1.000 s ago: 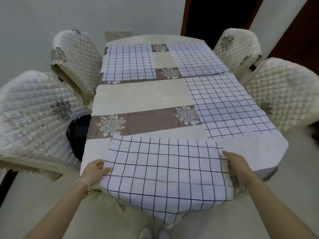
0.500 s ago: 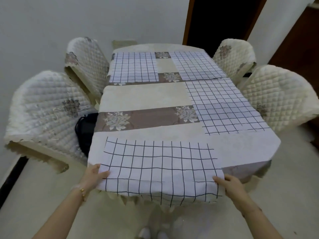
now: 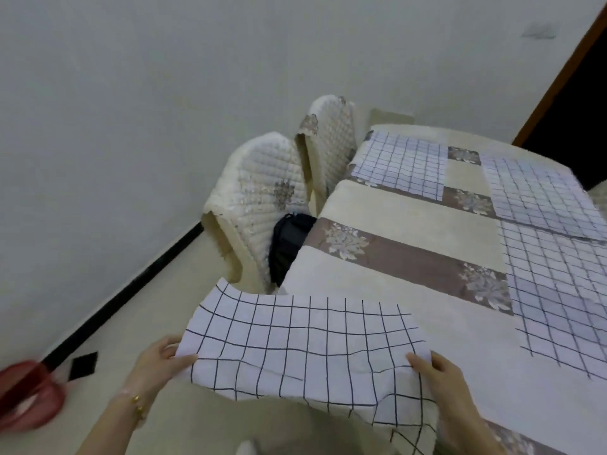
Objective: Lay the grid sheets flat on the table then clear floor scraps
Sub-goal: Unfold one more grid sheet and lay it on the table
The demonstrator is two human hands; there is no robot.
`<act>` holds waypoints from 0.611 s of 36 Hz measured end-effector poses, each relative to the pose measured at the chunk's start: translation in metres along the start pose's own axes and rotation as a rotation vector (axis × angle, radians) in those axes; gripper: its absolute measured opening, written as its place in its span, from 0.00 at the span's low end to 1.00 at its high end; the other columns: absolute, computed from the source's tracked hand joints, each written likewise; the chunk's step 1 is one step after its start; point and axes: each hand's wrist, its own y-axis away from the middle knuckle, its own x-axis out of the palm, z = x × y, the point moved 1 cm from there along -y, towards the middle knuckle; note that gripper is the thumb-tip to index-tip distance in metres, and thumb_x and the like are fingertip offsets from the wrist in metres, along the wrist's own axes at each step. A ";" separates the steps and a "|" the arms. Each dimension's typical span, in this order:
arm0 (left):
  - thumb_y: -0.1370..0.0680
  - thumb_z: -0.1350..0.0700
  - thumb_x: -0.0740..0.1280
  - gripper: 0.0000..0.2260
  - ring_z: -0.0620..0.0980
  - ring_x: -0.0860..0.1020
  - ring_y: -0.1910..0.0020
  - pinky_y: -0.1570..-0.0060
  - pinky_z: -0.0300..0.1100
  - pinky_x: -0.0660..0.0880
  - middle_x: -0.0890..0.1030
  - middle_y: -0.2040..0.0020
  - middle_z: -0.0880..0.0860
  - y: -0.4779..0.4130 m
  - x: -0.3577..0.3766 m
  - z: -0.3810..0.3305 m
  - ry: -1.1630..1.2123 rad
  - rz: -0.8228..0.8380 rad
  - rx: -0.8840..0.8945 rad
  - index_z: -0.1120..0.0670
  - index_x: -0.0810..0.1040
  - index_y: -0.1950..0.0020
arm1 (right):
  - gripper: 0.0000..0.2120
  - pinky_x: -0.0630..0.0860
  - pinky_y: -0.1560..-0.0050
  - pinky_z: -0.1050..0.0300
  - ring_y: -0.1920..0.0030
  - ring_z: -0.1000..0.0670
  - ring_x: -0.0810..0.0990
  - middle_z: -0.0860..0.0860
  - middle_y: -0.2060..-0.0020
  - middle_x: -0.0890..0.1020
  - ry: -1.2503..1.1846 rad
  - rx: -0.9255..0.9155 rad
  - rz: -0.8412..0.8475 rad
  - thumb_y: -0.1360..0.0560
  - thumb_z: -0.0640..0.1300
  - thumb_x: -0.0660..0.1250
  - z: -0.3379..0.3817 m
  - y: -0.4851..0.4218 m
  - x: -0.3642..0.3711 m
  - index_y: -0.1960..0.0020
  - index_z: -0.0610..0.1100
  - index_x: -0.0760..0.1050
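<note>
The grid sheet (image 3: 295,349) you hold hangs at 6 o'clock in your view. Its far part lies over the near-left corner of the table (image 3: 410,221) and its near edge sags off the side. Your left hand (image 3: 161,361) pinches the sheet's left edge with the thumb on top, and your right hand (image 3: 441,382) grips its right edge the same way.

Flat on the table lie the far-left sheet (image 3: 404,165) at 1 o'clock, the far-right sheet (image 3: 538,195) at 2, and the right sheet (image 3: 558,290) at 3.

A black bag (image 3: 289,244) sits between a quilted chair (image 3: 259,192) and the table. On the floor at 8 o'clock, a black scrap (image 3: 83,365) lies near a blurred red object (image 3: 26,399).
</note>
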 end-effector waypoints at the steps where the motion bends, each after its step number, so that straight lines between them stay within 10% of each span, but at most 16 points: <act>1: 0.30 0.70 0.70 0.14 0.59 0.81 0.52 0.53 0.48 0.77 0.82 0.51 0.60 0.002 -0.012 0.004 0.020 -0.045 0.002 0.61 0.77 0.46 | 0.22 0.70 0.61 0.52 0.63 0.41 0.78 0.33 0.63 0.79 0.020 -0.029 0.037 0.30 0.50 0.71 0.011 0.003 0.011 0.56 0.30 0.73; 11: 0.28 0.70 0.69 0.11 0.53 0.80 0.56 0.64 0.36 0.77 0.83 0.54 0.57 0.011 -0.115 0.055 0.102 -0.249 -0.034 0.60 0.78 0.48 | 0.07 0.76 0.66 0.55 0.64 0.44 0.82 0.43 0.65 0.84 0.092 -0.211 0.214 0.25 0.41 0.67 0.076 0.024 0.145 0.60 0.39 0.78; 15: 0.27 0.66 0.69 0.08 0.53 0.78 0.54 0.63 0.38 0.70 0.82 0.54 0.56 -0.002 -0.156 0.078 0.101 -0.301 -0.070 0.60 0.79 0.49 | 0.06 0.81 0.54 0.41 0.58 0.39 0.83 0.39 0.61 0.85 0.160 -0.172 0.266 0.26 0.42 0.69 0.082 0.025 0.211 0.56 0.39 0.80; 22: 0.25 0.65 0.67 0.04 0.51 0.74 0.53 0.55 0.40 0.69 0.77 0.57 0.53 -0.026 -0.221 0.095 0.129 -0.360 -0.119 0.58 0.76 0.52 | 0.04 0.75 0.67 0.57 0.62 0.46 0.80 0.44 0.62 0.81 0.233 -0.154 0.359 0.24 0.40 0.65 0.096 0.037 0.343 0.51 0.40 0.76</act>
